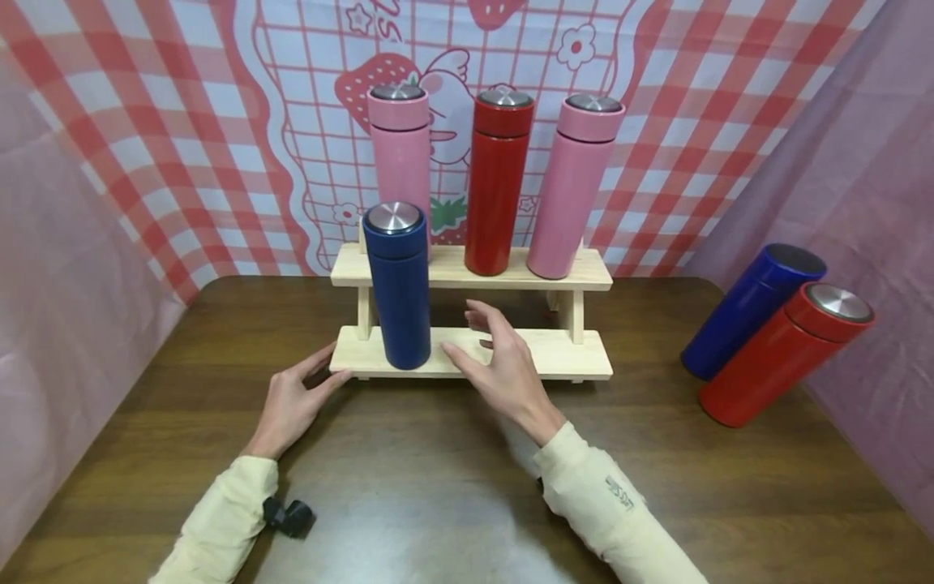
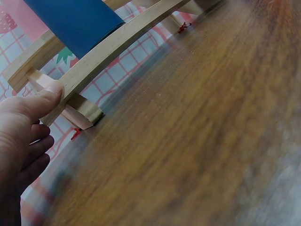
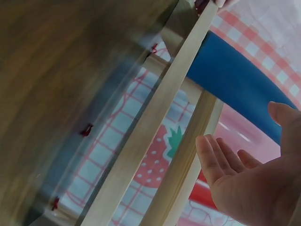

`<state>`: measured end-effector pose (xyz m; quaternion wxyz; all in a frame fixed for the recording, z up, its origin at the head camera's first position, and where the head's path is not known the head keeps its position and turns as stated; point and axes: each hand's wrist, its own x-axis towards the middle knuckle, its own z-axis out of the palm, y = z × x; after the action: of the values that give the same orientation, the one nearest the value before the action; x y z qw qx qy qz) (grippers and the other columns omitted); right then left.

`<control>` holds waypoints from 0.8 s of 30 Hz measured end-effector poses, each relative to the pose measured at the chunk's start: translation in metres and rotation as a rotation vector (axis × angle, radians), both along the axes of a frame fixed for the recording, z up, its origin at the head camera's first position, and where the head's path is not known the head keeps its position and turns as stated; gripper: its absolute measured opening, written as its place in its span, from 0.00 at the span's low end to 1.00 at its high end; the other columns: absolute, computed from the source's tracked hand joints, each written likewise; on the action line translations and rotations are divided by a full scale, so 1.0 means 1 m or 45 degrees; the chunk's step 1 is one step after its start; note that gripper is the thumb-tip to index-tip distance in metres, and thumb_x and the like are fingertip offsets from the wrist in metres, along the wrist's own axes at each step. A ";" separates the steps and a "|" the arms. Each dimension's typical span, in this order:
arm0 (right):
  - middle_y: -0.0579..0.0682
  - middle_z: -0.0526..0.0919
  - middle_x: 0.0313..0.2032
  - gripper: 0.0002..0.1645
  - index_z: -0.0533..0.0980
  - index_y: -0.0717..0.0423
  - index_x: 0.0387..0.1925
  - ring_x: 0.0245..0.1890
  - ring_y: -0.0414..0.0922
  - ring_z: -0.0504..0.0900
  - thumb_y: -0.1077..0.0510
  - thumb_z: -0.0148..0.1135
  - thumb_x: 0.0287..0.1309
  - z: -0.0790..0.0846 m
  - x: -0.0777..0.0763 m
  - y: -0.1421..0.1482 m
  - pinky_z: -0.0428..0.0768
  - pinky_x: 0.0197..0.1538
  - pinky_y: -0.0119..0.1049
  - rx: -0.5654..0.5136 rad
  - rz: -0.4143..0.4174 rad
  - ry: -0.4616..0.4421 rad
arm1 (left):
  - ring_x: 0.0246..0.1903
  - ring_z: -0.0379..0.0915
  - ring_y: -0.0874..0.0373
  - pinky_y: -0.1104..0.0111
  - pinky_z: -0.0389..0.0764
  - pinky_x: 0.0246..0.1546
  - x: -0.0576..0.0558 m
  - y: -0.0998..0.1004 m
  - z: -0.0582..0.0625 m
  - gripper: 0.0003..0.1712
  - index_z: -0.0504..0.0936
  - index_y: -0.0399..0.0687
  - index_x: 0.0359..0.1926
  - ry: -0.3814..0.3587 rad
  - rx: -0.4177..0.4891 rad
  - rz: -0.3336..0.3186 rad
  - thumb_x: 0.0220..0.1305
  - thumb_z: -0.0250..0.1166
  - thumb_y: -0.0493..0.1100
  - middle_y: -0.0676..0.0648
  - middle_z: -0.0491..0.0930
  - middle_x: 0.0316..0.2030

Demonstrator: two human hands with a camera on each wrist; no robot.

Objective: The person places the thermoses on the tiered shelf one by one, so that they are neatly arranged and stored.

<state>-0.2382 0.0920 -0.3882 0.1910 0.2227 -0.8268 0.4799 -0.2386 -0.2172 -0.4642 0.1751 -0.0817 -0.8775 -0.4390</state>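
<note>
A dark blue thermos point(image 1: 397, 292) stands upright on the lower step of a two-tier wooden rack point(image 1: 558, 354), toward its left end. My left hand point(image 1: 295, 401) grips the left end of that lower step; in the left wrist view the thumb point(image 2: 52, 90) lies on the wood, with the other fingers below it. Just right of the blue thermos is my right hand point(image 1: 503, 369), fingers spread and holding nothing. In the right wrist view its palm point(image 3: 254, 183) faces the rack, apart from the blue thermos point(image 3: 240, 80).
On the upper step stand a pink thermos point(image 1: 400, 154), a red thermos point(image 1: 499, 186) and another pink thermos point(image 1: 576, 186). At the table's right, a bright blue thermos point(image 1: 751, 308) and a red thermos point(image 1: 784, 357) stand close together. A checked cloth point(image 1: 686, 122) hangs behind the rack.
</note>
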 end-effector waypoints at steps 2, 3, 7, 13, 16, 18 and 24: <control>0.60 0.82 0.58 0.38 0.71 0.63 0.67 0.59 0.52 0.80 0.57 0.76 0.60 -0.002 0.002 0.006 0.83 0.56 0.50 -0.004 -0.018 0.004 | 0.58 0.79 0.45 0.50 0.77 0.58 0.000 0.001 0.000 0.33 0.79 0.37 0.67 0.002 0.000 -0.001 0.67 0.74 0.49 0.36 0.82 0.57; 0.60 0.82 0.57 0.38 0.71 0.63 0.67 0.59 0.52 0.81 0.57 0.77 0.60 -0.003 0.003 0.008 0.83 0.55 0.50 -0.005 -0.026 0.008 | 0.57 0.79 0.45 0.50 0.78 0.58 0.000 0.001 0.000 0.33 0.78 0.37 0.67 0.003 0.000 -0.001 0.67 0.74 0.49 0.36 0.82 0.57; 0.60 0.81 0.57 0.37 0.71 0.63 0.67 0.58 0.55 0.81 0.58 0.76 0.60 -0.006 0.006 0.020 0.84 0.54 0.52 -0.012 -0.044 0.006 | 0.57 0.80 0.46 0.51 0.78 0.56 0.000 0.001 0.000 0.33 0.78 0.36 0.67 0.007 -0.004 0.000 0.67 0.74 0.49 0.36 0.82 0.57; 0.60 0.81 0.57 0.36 0.71 0.62 0.68 0.58 0.59 0.81 0.58 0.75 0.62 -0.009 0.012 0.041 0.84 0.53 0.54 -0.018 -0.071 -0.018 | 0.57 0.80 0.45 0.51 0.79 0.56 0.000 0.000 -0.001 0.33 0.78 0.37 0.67 -0.001 -0.005 0.003 0.68 0.73 0.50 0.36 0.82 0.57; 0.61 0.81 0.57 0.36 0.71 0.63 0.68 0.58 0.60 0.81 0.60 0.75 0.61 -0.011 0.015 0.052 0.84 0.52 0.56 -0.016 -0.100 -0.027 | 0.57 0.79 0.45 0.50 0.78 0.56 0.000 0.000 -0.001 0.33 0.78 0.37 0.68 -0.004 -0.001 0.001 0.68 0.73 0.50 0.36 0.82 0.57; 0.63 0.80 0.57 0.37 0.70 0.63 0.68 0.58 0.61 0.81 0.60 0.75 0.61 -0.011 0.017 0.060 0.84 0.51 0.56 -0.013 -0.122 -0.039 | 0.57 0.79 0.45 0.50 0.78 0.56 0.000 0.000 -0.001 0.34 0.78 0.37 0.68 -0.007 0.001 0.000 0.68 0.73 0.50 0.36 0.82 0.57; 0.67 0.80 0.56 0.37 0.71 0.65 0.67 0.56 0.62 0.81 0.63 0.76 0.59 -0.011 0.023 0.080 0.84 0.50 0.58 -0.008 -0.185 -0.029 | 0.57 0.79 0.46 0.51 0.78 0.56 0.000 0.000 -0.001 0.33 0.78 0.37 0.68 -0.003 0.000 -0.002 0.68 0.73 0.50 0.36 0.82 0.57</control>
<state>-0.2156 0.1724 -0.3993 0.2167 0.1562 -0.8414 0.4698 -0.2383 -0.2168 -0.4651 0.1739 -0.0818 -0.8775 -0.4393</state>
